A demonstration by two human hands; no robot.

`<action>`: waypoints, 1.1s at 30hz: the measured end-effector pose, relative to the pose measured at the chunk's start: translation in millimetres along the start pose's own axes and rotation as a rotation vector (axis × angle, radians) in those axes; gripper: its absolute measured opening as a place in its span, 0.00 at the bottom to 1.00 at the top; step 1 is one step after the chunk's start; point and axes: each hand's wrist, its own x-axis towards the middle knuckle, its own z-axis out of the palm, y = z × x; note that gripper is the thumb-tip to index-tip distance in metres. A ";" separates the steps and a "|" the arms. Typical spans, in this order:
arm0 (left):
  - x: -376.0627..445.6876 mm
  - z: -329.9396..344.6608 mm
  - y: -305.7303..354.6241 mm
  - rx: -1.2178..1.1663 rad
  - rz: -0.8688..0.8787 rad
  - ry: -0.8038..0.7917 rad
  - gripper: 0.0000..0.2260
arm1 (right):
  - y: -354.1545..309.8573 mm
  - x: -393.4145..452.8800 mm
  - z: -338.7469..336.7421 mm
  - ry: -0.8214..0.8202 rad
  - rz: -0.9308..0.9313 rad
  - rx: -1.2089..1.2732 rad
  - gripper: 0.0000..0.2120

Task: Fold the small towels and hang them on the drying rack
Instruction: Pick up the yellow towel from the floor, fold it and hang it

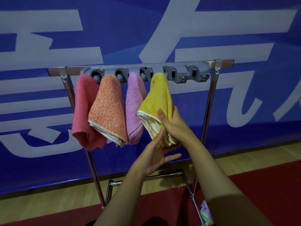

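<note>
Hanging: the yellow towel (160, 101) hung folded from the fourth slot of the grey clip bar (145, 74), at about 1 o'clock from the middle of the view, its free end down at the hands.
Right hand: the right hand (172, 126) gripped the towel's lower right edge, thumb across the front and fingers wrapped behind the cloth.
Left hand: the left hand (156, 154) lay with relaxed, straight fingers, palm up under the striped bottom corner, fingertips touching the layered hem at 6 o'clock of the towel.
Neighbours: the pink towel (84, 111), orange towel (108, 110) and lilac towel (135, 108) hung at 9 o'clock of the yellow one, the lilac one just beside it.
Rack: the drying rack (210, 101) stood on thin chrome legs against a blue banner (244, 30).
Handling: the terry looked soft, light and limp, so I judged it would sag and unfold unless its layers were pinched together.
Where to hold: the stacked hem at the bottom seemed the best grip; pulling hard could slip the top from its slot.
Spare cloth: more small towels (206, 214) lay at 5 o'clock, near the rack's foot.
</note>
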 end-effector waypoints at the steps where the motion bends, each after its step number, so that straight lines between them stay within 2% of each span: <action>1: -1.4 -1.6 -2.9 0.008 -0.006 -0.008 0.36 | 5.6 -2.0 -1.8 -0.018 0.025 0.016 0.42; 4: -4.8 -8.9 -16.0 0.032 -0.063 -0.018 0.39 | 31.8 -7.4 -8.0 -0.014 0.146 0.120 0.47; 6: -6.1 -11.7 -25.7 0.031 -0.125 -0.006 0.38 | 56.8 -10.7 -13.8 0.028 0.199 0.218 0.44; 10: 0.6 -8.1 -44.6 0.130 -0.193 0.055 0.22 | 89.8 -32.5 -22.0 0.106 0.320 0.345 0.40; 16: 39.9 -0.9 -97.2 0.185 -0.254 0.091 0.17 | 162.5 -49.4 -43.0 0.106 0.426 0.302 0.33; 20: 77.1 -1.6 -151.8 0.248 -0.356 0.055 0.15 | 216.1 -61.9 -78.2 0.117 0.464 0.295 0.20; 23: 100.7 -8.8 -200.9 0.292 -0.450 0.054 0.12 | 277.4 -74.8 -104.5 0.144 0.586 0.285 0.12; 28: 130.0 -45.9 -287.9 0.371 -0.608 0.089 0.14 | 397.0 -114.3 -114.5 0.273 0.833 0.279 0.13; 30: 135.4 -65.3 -321.0 0.384 -0.660 0.145 0.13 | 440.2 -127.8 -98.1 0.227 0.938 0.287 0.13; 33: 142.9 -88.4 -359.1 0.392 -0.707 0.236 0.11 | 496.6 -146.2 -73.1 0.207 0.985 0.089 0.11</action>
